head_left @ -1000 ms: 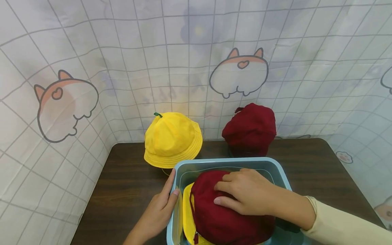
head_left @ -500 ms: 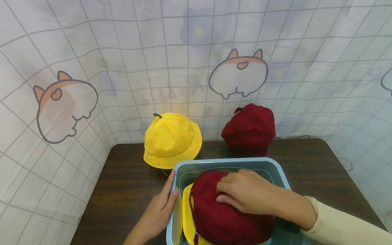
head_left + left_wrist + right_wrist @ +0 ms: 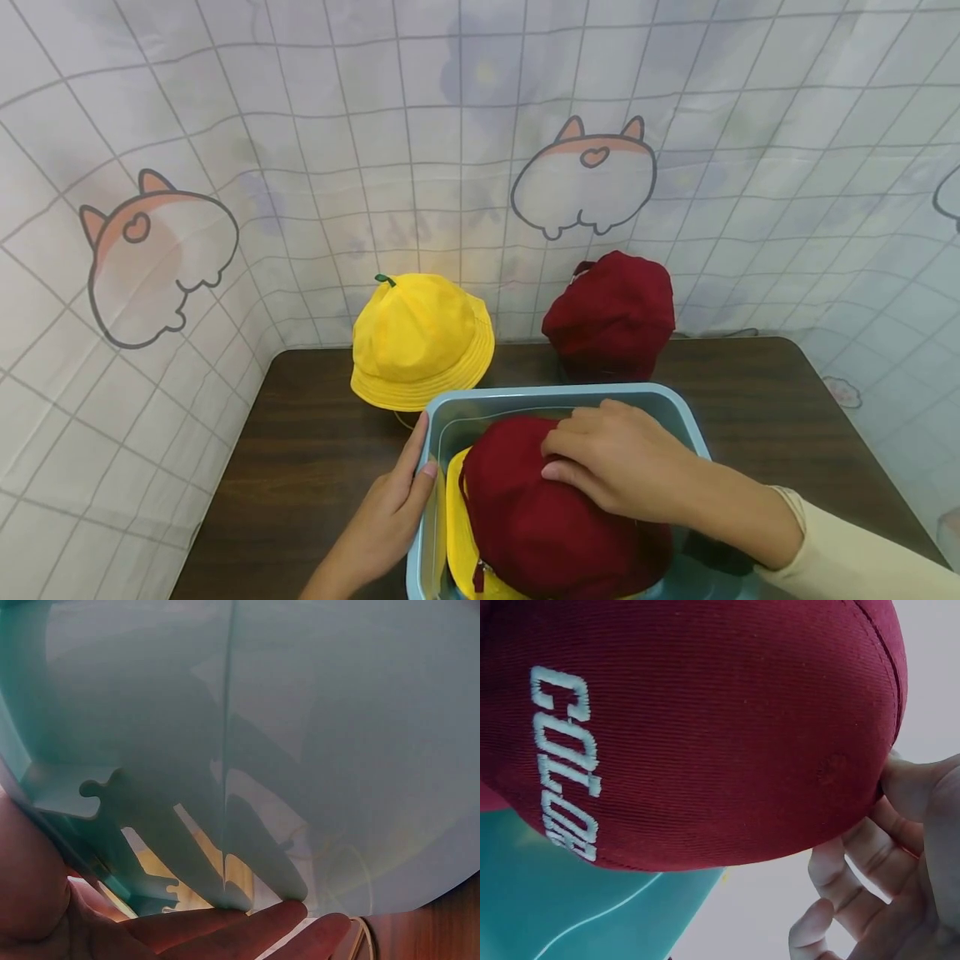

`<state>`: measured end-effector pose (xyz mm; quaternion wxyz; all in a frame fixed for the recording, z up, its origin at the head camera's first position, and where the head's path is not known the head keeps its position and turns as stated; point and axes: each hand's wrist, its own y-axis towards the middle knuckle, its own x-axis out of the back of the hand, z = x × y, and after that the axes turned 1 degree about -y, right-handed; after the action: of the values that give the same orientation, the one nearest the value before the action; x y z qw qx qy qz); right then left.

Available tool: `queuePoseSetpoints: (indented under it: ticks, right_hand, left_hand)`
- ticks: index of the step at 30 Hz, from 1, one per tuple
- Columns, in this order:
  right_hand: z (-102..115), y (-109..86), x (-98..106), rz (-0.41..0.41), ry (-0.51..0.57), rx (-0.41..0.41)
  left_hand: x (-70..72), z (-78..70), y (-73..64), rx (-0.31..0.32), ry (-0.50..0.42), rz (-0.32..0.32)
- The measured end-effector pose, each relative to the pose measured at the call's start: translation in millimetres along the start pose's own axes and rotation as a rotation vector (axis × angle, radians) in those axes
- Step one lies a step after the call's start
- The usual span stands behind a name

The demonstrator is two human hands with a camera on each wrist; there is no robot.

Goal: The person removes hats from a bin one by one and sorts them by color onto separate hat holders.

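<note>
Maroon cap (image 3: pixel 555 525), likely light and soft, inside the blue bin (image 3: pixel 547 390), in from the table's (image 3: pixel 300 467) far edge; right hand (image 3: pixel 622 462) pinching its crown, probably the surest hold; left hand (image 3: pixel 378 525) straight-fingered against the bin.

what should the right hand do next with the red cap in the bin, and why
Probably lift the red cap straight up: the right hand has it pinched at the crown, it lies over a yellow hat in the blue bin, and the left hand rests against the bin's side, which should help steady it.
</note>
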<state>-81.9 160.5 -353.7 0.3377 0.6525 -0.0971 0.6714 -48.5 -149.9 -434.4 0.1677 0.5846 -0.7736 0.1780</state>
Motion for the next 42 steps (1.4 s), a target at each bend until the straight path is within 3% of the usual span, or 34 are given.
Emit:
queuePoseSetpoints:
  ticks: [17, 30, 42]
  right_hand:
    - [3, -2.3, 21, -0.293, -0.019, 0.005]
    - [-5, 0.9, 65, -0.374, -0.016, -0.1]
    - [-17, 6.5, 94, -0.45, -0.059, -0.141]
  left_hand:
    - [1.8, 0.2, -2.9, 0.007, -0.011, 0.005]
    - [0.4, -3.5, -2.0, 0.002, -0.005, 0.001]
    - [0.2, 0.6, -1.3, 0.005, 0.037, -0.011]
